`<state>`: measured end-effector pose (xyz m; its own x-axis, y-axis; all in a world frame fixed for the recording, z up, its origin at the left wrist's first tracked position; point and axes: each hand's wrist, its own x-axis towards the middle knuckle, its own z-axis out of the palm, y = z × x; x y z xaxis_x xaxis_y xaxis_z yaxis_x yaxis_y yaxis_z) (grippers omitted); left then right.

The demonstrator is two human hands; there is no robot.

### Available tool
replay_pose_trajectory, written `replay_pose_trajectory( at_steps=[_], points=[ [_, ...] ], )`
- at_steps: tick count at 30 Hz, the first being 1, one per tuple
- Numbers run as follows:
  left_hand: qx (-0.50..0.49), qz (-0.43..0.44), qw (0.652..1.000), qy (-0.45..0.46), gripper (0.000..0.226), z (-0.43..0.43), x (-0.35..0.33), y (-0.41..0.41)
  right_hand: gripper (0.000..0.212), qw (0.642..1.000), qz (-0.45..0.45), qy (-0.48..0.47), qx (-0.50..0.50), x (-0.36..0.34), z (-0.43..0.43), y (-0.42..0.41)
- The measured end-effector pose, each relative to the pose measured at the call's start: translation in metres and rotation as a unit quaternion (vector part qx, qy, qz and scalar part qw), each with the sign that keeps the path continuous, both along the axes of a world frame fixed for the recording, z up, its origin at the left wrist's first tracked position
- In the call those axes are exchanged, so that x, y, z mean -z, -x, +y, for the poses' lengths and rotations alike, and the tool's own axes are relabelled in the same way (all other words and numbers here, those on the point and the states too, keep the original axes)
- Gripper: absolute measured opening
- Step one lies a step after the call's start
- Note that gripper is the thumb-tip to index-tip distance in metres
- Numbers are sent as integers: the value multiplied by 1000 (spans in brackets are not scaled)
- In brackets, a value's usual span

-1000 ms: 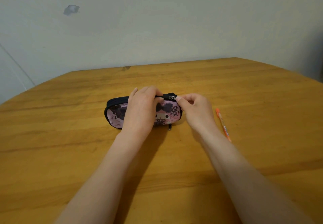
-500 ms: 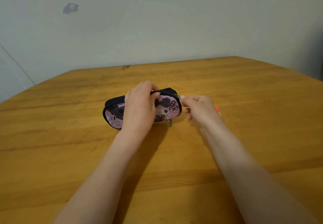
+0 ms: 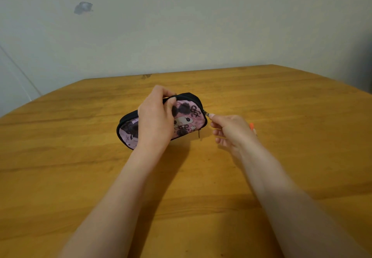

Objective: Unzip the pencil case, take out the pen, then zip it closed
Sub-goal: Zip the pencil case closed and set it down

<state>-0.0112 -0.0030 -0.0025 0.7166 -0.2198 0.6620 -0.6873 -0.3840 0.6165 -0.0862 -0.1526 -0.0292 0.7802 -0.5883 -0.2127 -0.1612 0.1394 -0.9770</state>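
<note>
Zipping is the step in hand, by the look of it: the pencil case (image 3: 187,116) stands on the worktop (image 3: 80,177) near the middle, the left hand (image 3: 156,120) wrapped over its top with fingers clamped on the black rim; the right hand (image 3: 231,131) pinches the zipper pull (image 3: 207,113) at the case's right end, fingers together on it. The pen (image 3: 252,127) lies on the worktop just right of that hand, largely hidden; the next move likely calls for drawing the pull home and letting go.
</note>
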Motion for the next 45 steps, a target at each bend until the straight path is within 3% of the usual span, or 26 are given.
replay_pose_trajectory(
  at_steps=[14, 24, 26, 29, 32, 34, 37, 39, 41, 45],
  points=[
    [-22, 45, 996, 74, 8, 7, -4, -7, 14, 994, 24, -95, -52, 2, 1, -1],
    [-27, 65, 993, 96, 7, 9, -6, -10, 18, 992, 46, -96, -61, 3, 6, -3],
    [-22, 60, 994, 86, 7, 9, -6, -9, 19, 996, 39, -67, -55, 4, 6, -3],
    [-15, 54, 996, 63, 8, 10, -8, -10, 7, 998, -21, 54, -16, 6, 8, -3],
    [-5, 63, 996, 59, 7, 11, -10, -10, 31, 974, -164, 158, 2, 3, 18, 0],
    [-4, 63, 997, 52, 7, 9, -9, -8, 40, 952, -211, 222, -26, 3, 28, 2],
    [-1, 50, 998, 30, 7, 7, -7, -6, 38, 932, -186, 311, -12, 11, 35, 0],
    [0, 41, 999, -1, 5, 6, -5, -5, 24, 926, -170, 336, 17, 15, 32, -3],
    [-4, 44, 998, -34, 7, 6, -4, -6, 12, 933, -160, 320, 39, 18, 29, -4],
    [-53, 65, 993, -83, 29, 9, 1, -13, 11, 946, -138, 278, 92, 21, 17, -5]
  ],
)
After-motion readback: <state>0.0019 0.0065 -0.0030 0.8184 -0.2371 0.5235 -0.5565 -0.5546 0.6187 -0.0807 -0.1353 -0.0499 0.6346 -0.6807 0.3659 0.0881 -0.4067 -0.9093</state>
